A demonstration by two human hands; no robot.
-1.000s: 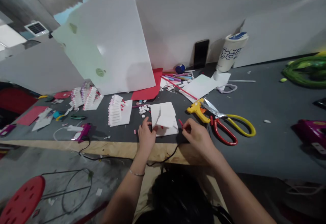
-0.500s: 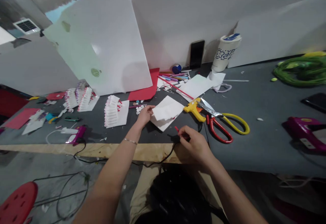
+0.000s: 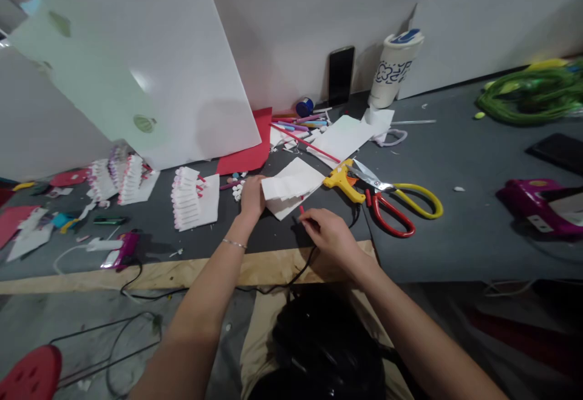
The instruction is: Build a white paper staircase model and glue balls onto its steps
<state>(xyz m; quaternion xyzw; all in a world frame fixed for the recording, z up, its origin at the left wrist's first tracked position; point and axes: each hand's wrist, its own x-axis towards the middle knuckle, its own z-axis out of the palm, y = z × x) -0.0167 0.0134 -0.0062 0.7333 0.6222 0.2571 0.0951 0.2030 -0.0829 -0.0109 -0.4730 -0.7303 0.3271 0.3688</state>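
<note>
My left hand [image 3: 253,198] grips the left edge of a folded white paper piece [image 3: 291,183], its layers lifted above a flat white sheet [image 3: 283,209]. In my right hand [image 3: 324,227] a short red stick [image 3: 301,209] is pinched between the fingertips, close to the near edge of the paper. Just right of the paper lies a yellow glue gun [image 3: 345,183]. Beside it rest large scissors [image 3: 387,196] with one red and one yellow handle. Small white balls [image 3: 237,191] sit by my left hand.
Finished-looking pleated white pieces with pink tips [image 3: 186,200] stand at the left. Behind are red paper [image 3: 248,154], a phone [image 3: 340,75] and a white cup [image 3: 394,69]. A purple device [image 3: 540,209] and green cord coil [image 3: 528,99] lie right. A black cable [image 3: 291,280] crosses the front edge.
My right hand has brought the red stick up to the paper's near edge. My left hand has lifted the paper's left side and closed further on it. The view has shifted slightly.
</note>
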